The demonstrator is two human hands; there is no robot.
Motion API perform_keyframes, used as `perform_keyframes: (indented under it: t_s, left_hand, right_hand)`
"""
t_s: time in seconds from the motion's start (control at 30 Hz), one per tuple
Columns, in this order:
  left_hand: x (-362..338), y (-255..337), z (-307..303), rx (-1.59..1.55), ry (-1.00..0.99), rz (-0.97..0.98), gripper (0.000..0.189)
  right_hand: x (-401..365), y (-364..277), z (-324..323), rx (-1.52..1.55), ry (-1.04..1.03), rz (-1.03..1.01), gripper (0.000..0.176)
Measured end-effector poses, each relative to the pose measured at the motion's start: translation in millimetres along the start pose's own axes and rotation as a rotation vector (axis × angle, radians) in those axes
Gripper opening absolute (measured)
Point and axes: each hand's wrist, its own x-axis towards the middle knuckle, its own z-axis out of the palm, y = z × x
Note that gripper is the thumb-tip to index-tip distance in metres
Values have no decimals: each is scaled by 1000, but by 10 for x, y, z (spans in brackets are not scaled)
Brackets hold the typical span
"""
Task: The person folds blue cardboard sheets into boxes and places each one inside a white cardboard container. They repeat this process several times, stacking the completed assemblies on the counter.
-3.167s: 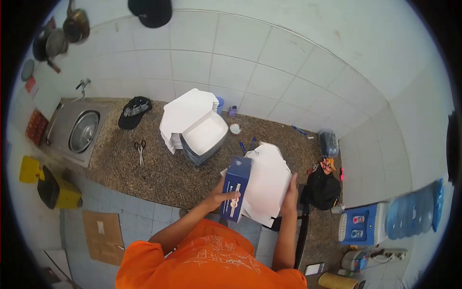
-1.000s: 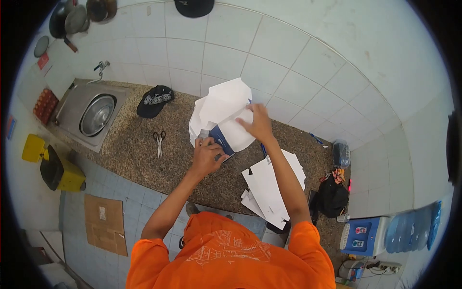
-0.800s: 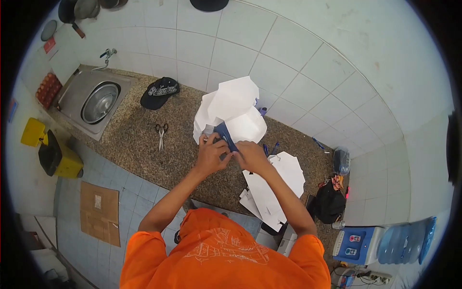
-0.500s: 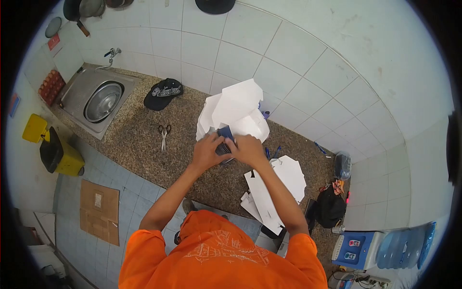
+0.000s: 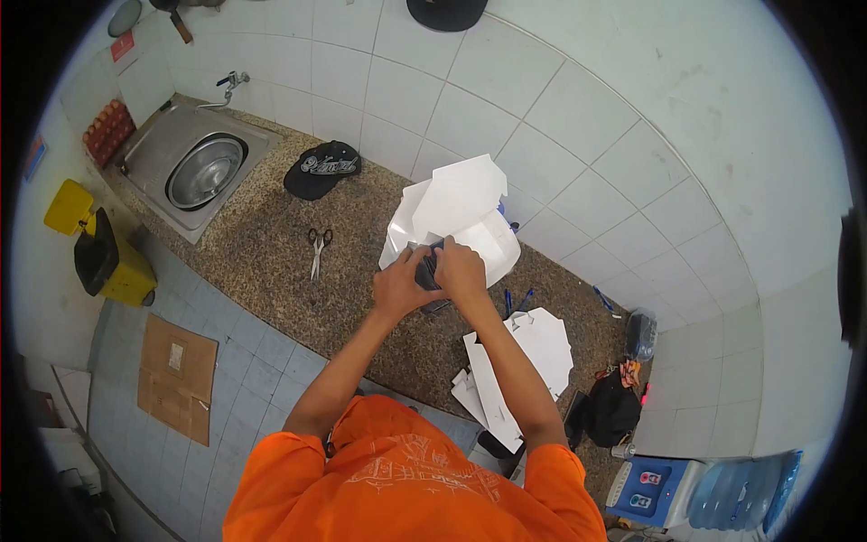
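My left hand (image 5: 404, 284) and my right hand (image 5: 461, 273) are close together over the granite counter, closed around a small dark, flat-sided object (image 5: 428, 269). Its exact kind is hidden by my fingers. Directly behind my hands, a white sheet with cut corners (image 5: 462, 194) leans on a white plastic container (image 5: 502, 251). Under my right forearm lie white cut pieces of card (image 5: 544, 341), and blue pens (image 5: 518, 302) are just beyond that forearm. To the left, scissors (image 5: 316, 256) with dark handles rest on the counter.
A black cap (image 5: 322, 170) lies near the tiled wall. At the left are a sink (image 5: 253, 144) holding a metal bowl (image 5: 206, 172), an egg tray (image 5: 108, 134) and a yellow bin (image 5: 122, 275). On the right stand a black bag (image 5: 610, 408) and a water dispenser (image 5: 652, 490).
The head view has shifted slightly. My right hand has turned more upright against the dark object, and less of its blue upper part shows between my hands.
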Motion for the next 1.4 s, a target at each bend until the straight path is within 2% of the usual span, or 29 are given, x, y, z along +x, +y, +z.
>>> perform_keyframes:
  t_s: [0.17, 0.27, 0.37, 0.47, 0.53, 0.6, 0.67, 0.7, 0.77, 0.8, 0.87, 0.9, 0.97, 1.1, 1.17, 1.3, 1.37, 1.4]
  left_hand:
    - [-26, -112, 174, -79, 50, 63, 82]
    - [-41, -61, 146, -125, 46, 19, 80]
    - [-75, -176, 335, -219, 100, 62, 80]
    - [-97, -118, 254, -296, 34, 77, 87]
    - [-173, -19, 270, -304, 44, 52, 92]
    - [-208, 127, 353, -315, 56, 16, 97]
    - [-242, 285, 448, -347, 203, 25, 102]
    - [-239, 387, 420, -446, 135, -16, 98]
    - [-242, 438, 452, -421, 83, -67, 94]
    - [-218, 465, 470, -395, 45, -125, 90]
    - [-188, 460, 431, -417, 25, -112, 87]
    - [-212, 443, 418, -435, 6, -109, 84]
    - [-208, 423, 438, -398, 7, -93, 81]
    - [-182, 397, 474, -365, 29, -100, 74]
    - [-191, 380, 472, -369, 26, -83, 72]
    - [-207, 360, 498, -392, 34, -37, 70]
    - [-224, 335, 522, -394, 38, -6, 70]
    - [-257, 303, 561, -377, 62, 6, 72]
  right_hand:
    - [-32, 34, 132, 11, -21, -33, 21]
    - [-27, 34, 223, -11, -49, -68, 20]
    - [-59, 43, 372, 30, 20, -112, 25]
    - [-35, 93, 338, 13, -19, -76, 30]
    - [40, 236, 153, 94, 122, 11, 31]
    - [340, 629, 28, 83, 507, 31, 36]
    - [572, 1029, -88, -15, 459, 140, 51]
    - [696, 1295, 25, -13, 460, 152, 51]
    - [883, 1775, 301, 413, -72, 348, 62]
    - [866, 1741, 211, 413, -63, 355, 62]
    - [798, 1564, 8, 257, -136, 355, 67]
    - [798, 1609, 64, 259, -138, 367, 67]
    - [855, 1736, 213, 326, -89, 257, 64]
    - [828, 1728, 270, 328, -33, 278, 61]
    - [842, 1778, 348, 370, 1, 223, 58]
    - [763, 1719, 276, 352, 10, 273, 50]
    - [572, 1572, 86, 503, 235, 311, 41]
    - [470, 1602, 81, 504, 245, 321, 41]
